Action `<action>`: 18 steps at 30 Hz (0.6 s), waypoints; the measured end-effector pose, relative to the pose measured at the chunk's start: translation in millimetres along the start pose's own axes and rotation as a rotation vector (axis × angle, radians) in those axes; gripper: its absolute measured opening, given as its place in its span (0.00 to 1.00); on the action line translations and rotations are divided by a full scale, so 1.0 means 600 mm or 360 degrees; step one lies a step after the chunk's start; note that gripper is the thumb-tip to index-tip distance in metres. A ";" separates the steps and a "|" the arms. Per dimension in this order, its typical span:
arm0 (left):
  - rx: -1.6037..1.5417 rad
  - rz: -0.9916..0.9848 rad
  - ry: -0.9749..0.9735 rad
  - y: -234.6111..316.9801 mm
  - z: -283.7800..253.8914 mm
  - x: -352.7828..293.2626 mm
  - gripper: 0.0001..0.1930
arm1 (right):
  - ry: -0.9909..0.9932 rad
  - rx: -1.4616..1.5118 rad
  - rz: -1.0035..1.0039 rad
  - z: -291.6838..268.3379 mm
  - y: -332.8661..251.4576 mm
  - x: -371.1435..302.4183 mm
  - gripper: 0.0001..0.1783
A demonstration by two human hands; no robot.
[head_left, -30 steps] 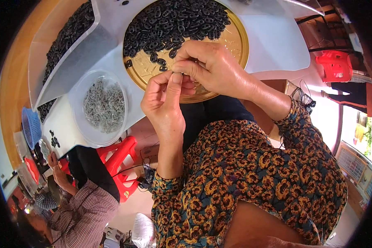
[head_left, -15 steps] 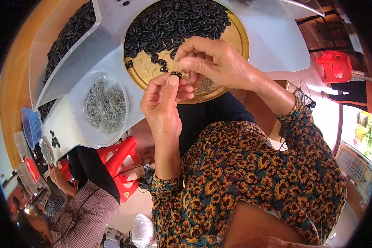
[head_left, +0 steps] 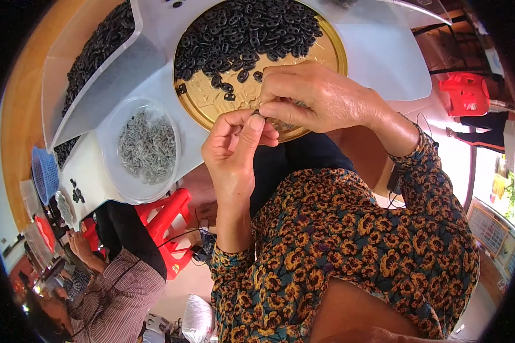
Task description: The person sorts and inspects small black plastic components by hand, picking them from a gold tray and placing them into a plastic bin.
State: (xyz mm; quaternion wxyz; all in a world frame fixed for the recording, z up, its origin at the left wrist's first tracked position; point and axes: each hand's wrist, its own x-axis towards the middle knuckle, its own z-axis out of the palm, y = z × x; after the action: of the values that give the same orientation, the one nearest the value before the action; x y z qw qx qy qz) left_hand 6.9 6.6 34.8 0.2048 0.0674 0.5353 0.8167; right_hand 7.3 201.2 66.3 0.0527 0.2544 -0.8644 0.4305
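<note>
Over the near edge of the gold tray (head_left: 339, 57), pinching a small dark piece (head_left: 257, 113), mostly hidden by fingers, between thumb and forefinger of the left hand (head_left: 234, 150), with the other left fingers curled in behind. Reaching to the same piece from the right with the right hand (head_left: 320, 97), bent over the tray, thumb and forefinger tips close together at the piece; impossible to tell whether gripping it or something finer. Bears, across the tray's far half, a heap of black oval pieces (head_left: 240, 34), many pierced with two holes, and nearer, on bare gold, a few loose ones (head_left: 227, 87). Shows also, close by the right hand and partly covered by it, small shiny bits (head_left: 283, 126) inside the tray's near rim. To be seen left of the tray, on the white table (head_left: 383, 63): a round clear bowl (head_left: 176, 154) of small greyish, see-through pieces (head_left: 146, 148), and beyond it a translucent bin (head_left: 111, 86) with more black pieces (head_left: 88, 74). To be found farther left of the tray: a blue basket (head_left: 44, 171) and, well apart below, a co-worker's striped top (head_left: 114, 297). Right of the tray, well apart, also visible: a red stool (head_left: 466, 94).
</note>
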 end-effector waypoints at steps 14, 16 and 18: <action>0.0108 0.0155 0.0046 0.004 0.016 -0.019 0.07 | 0.0115 0.0510 0.0431 0.018 -0.030 -0.014 0.07; 0.0121 0.0173 0.0061 0.001 0.014 -0.020 0.07 | 0.0085 0.0934 0.0768 0.026 -0.030 -0.015 0.07; 0.0137 0.0195 0.0082 -0.002 0.011 -0.020 0.07 | 0.0103 0.1013 0.0799 0.037 -0.027 -0.016 0.07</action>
State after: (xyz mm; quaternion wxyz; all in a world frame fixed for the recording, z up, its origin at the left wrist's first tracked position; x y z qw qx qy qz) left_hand 20.5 7.6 37.8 0.1376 0.0878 0.5699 0.8053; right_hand 26.1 180.0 61.1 -0.1082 0.0253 -0.7211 0.6838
